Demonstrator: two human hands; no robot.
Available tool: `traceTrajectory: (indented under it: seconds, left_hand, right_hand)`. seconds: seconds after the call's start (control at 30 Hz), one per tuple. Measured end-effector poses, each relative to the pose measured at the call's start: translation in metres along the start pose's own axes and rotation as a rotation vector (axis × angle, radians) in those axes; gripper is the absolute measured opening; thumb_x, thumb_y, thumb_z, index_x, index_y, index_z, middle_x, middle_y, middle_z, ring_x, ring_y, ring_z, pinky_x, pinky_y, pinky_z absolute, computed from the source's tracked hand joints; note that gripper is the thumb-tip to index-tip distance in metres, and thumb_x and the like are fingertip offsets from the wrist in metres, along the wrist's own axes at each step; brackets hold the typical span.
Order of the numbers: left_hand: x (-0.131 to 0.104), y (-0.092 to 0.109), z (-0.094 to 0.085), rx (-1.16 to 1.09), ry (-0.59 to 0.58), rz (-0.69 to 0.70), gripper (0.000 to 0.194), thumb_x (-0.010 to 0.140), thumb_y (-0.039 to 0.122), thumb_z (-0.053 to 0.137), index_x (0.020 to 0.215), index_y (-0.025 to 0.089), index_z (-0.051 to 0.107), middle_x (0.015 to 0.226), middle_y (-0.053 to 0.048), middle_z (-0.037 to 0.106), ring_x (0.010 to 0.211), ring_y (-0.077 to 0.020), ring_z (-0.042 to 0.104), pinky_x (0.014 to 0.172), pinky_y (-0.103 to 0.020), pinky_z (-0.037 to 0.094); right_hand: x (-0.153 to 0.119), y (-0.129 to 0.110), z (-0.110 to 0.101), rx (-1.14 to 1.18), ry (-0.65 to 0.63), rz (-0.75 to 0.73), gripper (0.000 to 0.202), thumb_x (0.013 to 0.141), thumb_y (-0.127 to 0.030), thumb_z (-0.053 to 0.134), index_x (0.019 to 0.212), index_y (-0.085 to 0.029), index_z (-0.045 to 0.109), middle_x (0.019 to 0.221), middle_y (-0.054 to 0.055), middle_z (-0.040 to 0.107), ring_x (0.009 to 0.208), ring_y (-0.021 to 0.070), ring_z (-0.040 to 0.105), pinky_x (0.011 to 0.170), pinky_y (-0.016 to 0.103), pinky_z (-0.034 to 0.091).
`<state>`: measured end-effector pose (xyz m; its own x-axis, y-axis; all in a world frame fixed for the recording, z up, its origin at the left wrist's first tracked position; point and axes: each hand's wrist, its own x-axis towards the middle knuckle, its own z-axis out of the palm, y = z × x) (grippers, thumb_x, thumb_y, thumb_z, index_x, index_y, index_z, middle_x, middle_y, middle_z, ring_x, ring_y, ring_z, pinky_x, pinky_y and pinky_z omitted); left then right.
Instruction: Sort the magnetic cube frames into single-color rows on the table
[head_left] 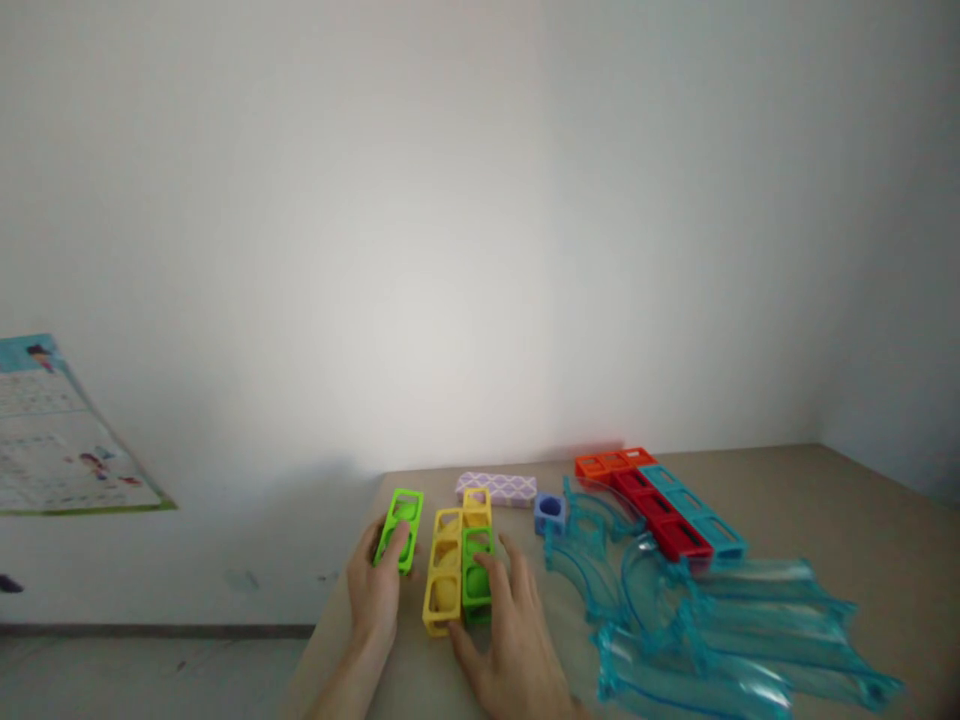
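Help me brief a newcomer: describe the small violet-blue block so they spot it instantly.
On the table, find the teal pieces right of the right hand. At their left edge, by the right end of the lilac patterned bar, sits the block. It alone is violet-blue, a boxy cube beside see-through curves.

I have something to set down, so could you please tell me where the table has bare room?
The widest bare patch of table lies right of the teal frames and tracks. A narrow strip shows between the right hand and the tracks. It is crowded among the tracks and where the left hand, green blocks and yellow blocks sit close.
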<state>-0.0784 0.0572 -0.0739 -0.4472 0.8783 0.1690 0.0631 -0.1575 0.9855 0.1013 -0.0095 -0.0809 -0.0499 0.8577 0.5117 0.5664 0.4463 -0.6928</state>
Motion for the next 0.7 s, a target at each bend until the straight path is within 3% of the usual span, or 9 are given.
traceTrajectory:
  seconds: [0.07,0.17,0.23,0.3,0.4,0.5,0.57,0.63,0.7]
  left_hand:
    - [-0.001,0.011,-0.015,-0.029,-0.187,0.062,0.056,0.067,0.049,0.076,0.112,0.016,0.069,0.103,-0.012,0.073,0.088,-0.0299,0.070,0.067,-0.032,0.056]
    - [-0.011,0.031,-0.032,0.039,-0.602,0.102,0.061,0.056,0.035,0.086,0.112,0.018,0.072,0.112,-0.014,0.072,0.107,-0.0352,0.065,0.089,-0.037,0.053]
    - [-0.021,0.041,-0.035,0.063,-0.836,0.039,0.081,0.056,0.029,0.086,0.132,0.022,0.059,0.122,-0.014,0.068,0.109,-0.0356,0.064,0.090,-0.040,0.053]
    - [-0.027,0.046,-0.032,0.097,-0.906,0.031,0.080,0.056,0.028,0.087,0.131,0.022,0.061,0.122,-0.013,0.068,0.108,-0.0357,0.064,0.090,-0.041,0.053]
    - [-0.024,0.044,-0.027,0.058,-0.788,0.056,0.059,0.053,0.035,0.088,0.108,0.016,0.073,0.106,-0.014,0.073,0.098,-0.0352,0.067,0.085,-0.039,0.054]
    - [-0.006,0.036,-0.025,-0.094,-0.511,0.024,0.055,0.067,0.046,0.078,0.111,0.015,0.068,0.108,-0.015,0.072,0.083,-0.0290,0.070,0.065,-0.034,0.055]
    - [0.008,0.028,-0.025,-0.024,-0.307,0.013,0.053,0.073,0.049,0.072,0.113,0.015,0.065,0.111,-0.015,0.071,0.080,-0.0266,0.069,0.061,-0.032,0.054]
    - [0.018,0.017,-0.024,0.157,-0.206,0.010,0.051,0.070,0.047,0.075,0.108,0.014,0.066,0.104,-0.015,0.073,0.086,-0.0277,0.069,0.072,-0.036,0.055]
    - [0.022,0.008,-0.022,0.269,-0.206,0.024,0.050,0.063,0.041,0.080,0.104,0.015,0.070,0.098,-0.013,0.074,0.092,-0.0294,0.067,0.087,-0.041,0.051]
  right_hand:
    - [-0.002,-0.002,-0.004,0.022,0.038,-0.076,0.070,0.082,-0.026,0.064,0.143,-0.022,0.031,0.151,0.016,0.031,0.140,0.0330,0.034,0.111,0.051,0.037]
    - [-0.005,-0.002,-0.011,0.105,0.011,-0.185,0.089,0.082,-0.033,0.066,0.151,-0.019,0.012,0.150,0.018,0.035,0.139,0.0318,0.038,0.109,0.045,0.042]
    - [-0.006,-0.002,-0.014,0.180,-0.048,-0.213,0.082,0.084,-0.030,0.065,0.150,-0.021,0.016,0.143,0.015,0.047,0.131,0.0281,0.048,0.104,0.040,0.047]
    - [-0.004,-0.006,-0.018,0.264,-0.107,-0.218,0.057,0.087,-0.026,0.062,0.138,-0.025,0.037,0.126,0.009,0.060,0.116,0.0227,0.059,0.096,0.033,0.050]
    - [0.002,-0.015,-0.024,0.304,-0.025,-0.227,0.021,0.089,-0.022,0.060,0.109,-0.024,0.054,0.100,0.005,0.065,0.095,0.0190,0.063,0.083,0.028,0.052]
    - [0.008,-0.019,-0.029,0.213,0.125,-0.192,0.014,0.090,-0.021,0.060,0.102,-0.024,0.053,0.093,0.004,0.060,0.088,0.0189,0.061,0.077,0.029,0.051]
    - [0.013,-0.015,-0.031,0.155,0.186,-0.122,0.014,0.092,-0.023,0.058,0.104,-0.024,0.052,0.094,0.004,0.058,0.088,0.0192,0.060,0.077,0.030,0.050]
    - [0.017,-0.007,-0.030,0.114,0.248,-0.051,0.013,0.094,-0.025,0.055,0.106,-0.023,0.050,0.097,0.005,0.057,0.091,0.0203,0.058,0.080,0.033,0.050]
    - [0.020,0.002,-0.027,0.077,0.307,-0.003,0.012,0.094,-0.025,0.053,0.105,-0.021,0.050,0.097,0.006,0.057,0.092,0.0222,0.057,0.081,0.036,0.050]
